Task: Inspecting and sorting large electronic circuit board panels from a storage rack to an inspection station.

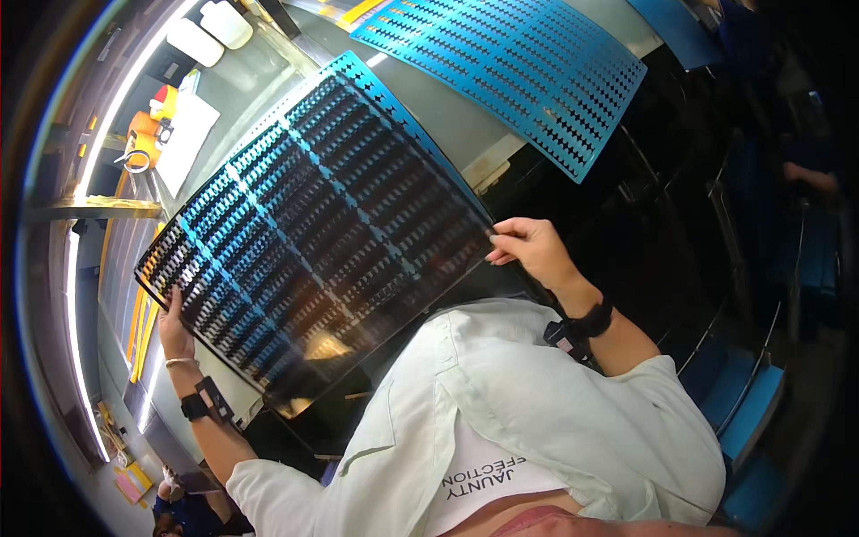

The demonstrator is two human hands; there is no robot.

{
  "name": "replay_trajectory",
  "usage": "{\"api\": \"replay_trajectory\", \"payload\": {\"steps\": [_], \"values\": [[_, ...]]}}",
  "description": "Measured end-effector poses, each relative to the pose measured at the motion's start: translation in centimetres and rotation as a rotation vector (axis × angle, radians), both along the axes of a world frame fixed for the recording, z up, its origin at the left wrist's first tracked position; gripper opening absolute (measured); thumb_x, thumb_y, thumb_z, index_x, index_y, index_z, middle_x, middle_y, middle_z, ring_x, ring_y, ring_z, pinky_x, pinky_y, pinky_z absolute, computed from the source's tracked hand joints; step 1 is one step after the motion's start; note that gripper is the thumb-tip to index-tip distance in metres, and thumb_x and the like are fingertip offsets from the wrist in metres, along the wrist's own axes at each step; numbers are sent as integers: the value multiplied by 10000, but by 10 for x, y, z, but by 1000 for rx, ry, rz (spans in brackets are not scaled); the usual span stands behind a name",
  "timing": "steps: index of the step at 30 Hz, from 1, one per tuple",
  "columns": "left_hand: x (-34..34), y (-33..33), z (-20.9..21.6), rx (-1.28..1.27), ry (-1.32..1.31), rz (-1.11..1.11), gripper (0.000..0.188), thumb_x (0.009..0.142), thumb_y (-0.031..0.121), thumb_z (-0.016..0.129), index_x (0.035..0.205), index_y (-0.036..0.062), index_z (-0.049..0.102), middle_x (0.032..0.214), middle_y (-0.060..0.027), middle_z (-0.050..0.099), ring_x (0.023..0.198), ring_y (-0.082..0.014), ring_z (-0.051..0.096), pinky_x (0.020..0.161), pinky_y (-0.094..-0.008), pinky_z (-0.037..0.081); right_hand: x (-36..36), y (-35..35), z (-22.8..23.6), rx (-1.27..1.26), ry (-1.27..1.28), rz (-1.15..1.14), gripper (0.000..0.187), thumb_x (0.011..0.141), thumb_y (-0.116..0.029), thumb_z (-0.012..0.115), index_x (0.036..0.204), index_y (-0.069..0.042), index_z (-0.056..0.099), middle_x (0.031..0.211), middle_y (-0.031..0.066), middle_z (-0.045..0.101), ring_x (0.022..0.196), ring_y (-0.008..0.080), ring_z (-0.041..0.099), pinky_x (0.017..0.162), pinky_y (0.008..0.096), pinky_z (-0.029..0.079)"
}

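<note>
A large, dark, glossy sheet with rows of small slot-like marks [358, 210] lies tilted across the view in front of me. My left hand [176, 336] grips its near left corner, with part of the fingers hidden by the sheet. At its right corner, my right hand [534, 253] pinches the edge between thumb and fingers. Past the far edge of the dark sheet shows the rim of a blue perforated panel [356, 70]; how far it extends underneath is hard to make out. Bright reflections cross the dark surface.
Another blue perforated panel [528, 76] lies farther back on the grey table [438, 107]. White bottles [197, 40], orange items [143, 134] and white paper [188, 134] are at the far left. Blue panels [752, 412] stand at right. A person's hand [810, 177] shows at far right.
</note>
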State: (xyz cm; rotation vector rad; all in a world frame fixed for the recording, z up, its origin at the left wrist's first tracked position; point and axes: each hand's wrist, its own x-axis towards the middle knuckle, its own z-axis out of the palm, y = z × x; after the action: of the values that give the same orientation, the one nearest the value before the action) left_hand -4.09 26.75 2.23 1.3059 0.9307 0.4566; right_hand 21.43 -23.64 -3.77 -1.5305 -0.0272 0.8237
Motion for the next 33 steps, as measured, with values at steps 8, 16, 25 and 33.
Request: {"api": "replay_trajectory", "payload": {"steps": [8,16,25,33], "values": [[21,30,2,255,-62,49,307,870,154,589,1116,-21,530,1045,-73,591,866,-165,605,771,-290,534,9,11,-19,-138,-382,-38,135,783,-35,631,698,-5,530,688,34,553,585,102,546,549,224,449],[34,31,9,297,-128,15,297,871,141,584,1125,-6,538,1060,-83,605,856,-205,626,766,-295,531,6,7,-33,-248,-563,-53,134,754,-63,662,713,-19,542,666,16,513,585,95,468,553,236,402],[31,60,-19,31,203,3,286,850,225,603,1049,24,565,957,-100,626,727,-201,624,637,-311,525,9,9,-31,-153,-410,20,146,803,-61,607,720,-36,490,606,17,520,525,64,478,476,217,385],[62,80,-90,641,309,125,480,690,176,727,1105,-1,561,929,-128,645,803,-206,623,717,-313,498,12,10,-20,-190,-420,53,175,837,-14,555,732,-42,419,623,3,455,543,63,471,503,202,409]]}}
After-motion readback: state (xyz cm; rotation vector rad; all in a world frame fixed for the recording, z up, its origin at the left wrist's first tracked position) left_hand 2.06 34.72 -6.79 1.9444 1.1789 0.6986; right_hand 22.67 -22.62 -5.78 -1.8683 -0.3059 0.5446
